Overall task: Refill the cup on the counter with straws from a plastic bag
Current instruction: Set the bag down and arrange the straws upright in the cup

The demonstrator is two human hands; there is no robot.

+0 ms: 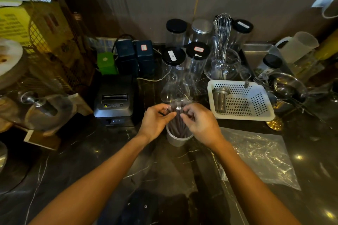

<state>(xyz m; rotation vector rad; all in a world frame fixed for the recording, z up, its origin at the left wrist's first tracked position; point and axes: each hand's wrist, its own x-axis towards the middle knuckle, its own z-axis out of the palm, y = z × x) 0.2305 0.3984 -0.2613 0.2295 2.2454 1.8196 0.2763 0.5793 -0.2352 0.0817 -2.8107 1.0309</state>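
Head view has us looking straight down at the cup (178, 138), which sits on the dark marble counter (91, 160) right in front of us, between the receipt printer (114, 99) and the white basket (241, 99). A bundle of dark straws (178, 126) is already standing in the cup, and both our hands are up at the top ends. Left hand (155, 121) has its fingers (171, 114) pinched narrow on the clear wrap at the straw tips, and right hand (199, 122) is doing the same from the other side, so it looks like we're peeling or tearing some thin plastic off the bundle, though the film is too glary to say exactly what we're gripping. The flat bag (259, 157) is lying well off to the right on the counter and looks empty to us. For this bit we'd say: keep the pull sideways and gentle, not upward, or the whole bundle lifts out and the light cup tips. Worth steadying the straws with one hand while the other strips the film. Also mind the empty glass jars (183, 67) just behind the cup, easy to knock with a knuckle.
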